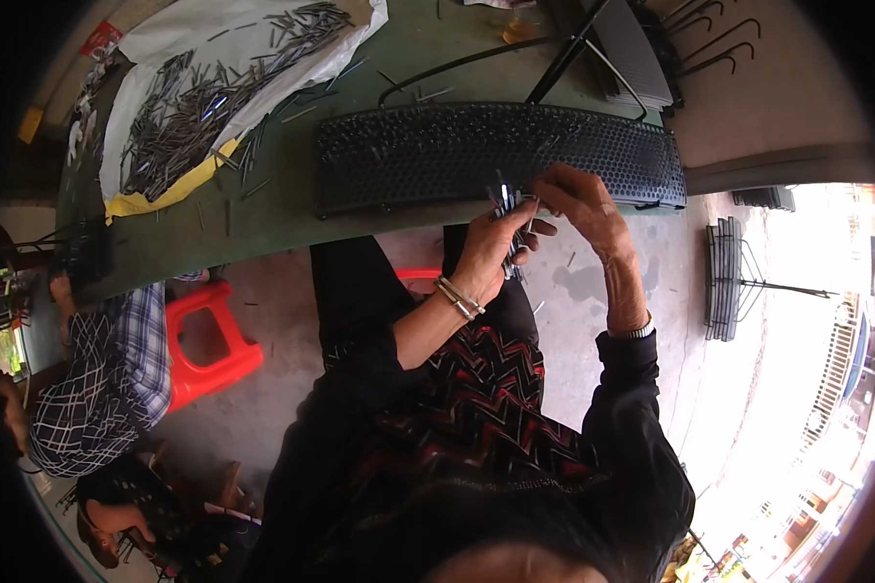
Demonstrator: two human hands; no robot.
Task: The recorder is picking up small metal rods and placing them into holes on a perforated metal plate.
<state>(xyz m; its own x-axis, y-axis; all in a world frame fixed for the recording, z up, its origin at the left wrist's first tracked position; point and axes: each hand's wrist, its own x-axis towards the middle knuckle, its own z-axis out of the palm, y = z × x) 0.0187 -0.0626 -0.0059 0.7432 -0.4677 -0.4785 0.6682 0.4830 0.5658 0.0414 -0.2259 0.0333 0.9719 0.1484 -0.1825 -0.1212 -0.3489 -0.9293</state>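
A bundle of thin dark metal rods point(505, 198) is gripped in my left hand point(482, 249), with its ends sticking out above and below the fingers. Beside it, my right hand point(590, 214) is closed in a pinch at the near edge of the long black perforated metal panel point(408, 155). Whatever lies between those fingertips is too small to make out. Dense rows of round holes cover the panel, which rests along the table's front edge. Several dark bits stand or lie among the holes on its far side.
A pile of loose rods point(190, 121) lies on a white sack point(146, 53) on the green table point(282, 185). Black bent bars point(554, 68) rise behind the panel. At left, a person in checked clothes point(97, 389) sits near a red stool point(214, 345); another rack point(724, 282) stands at right.
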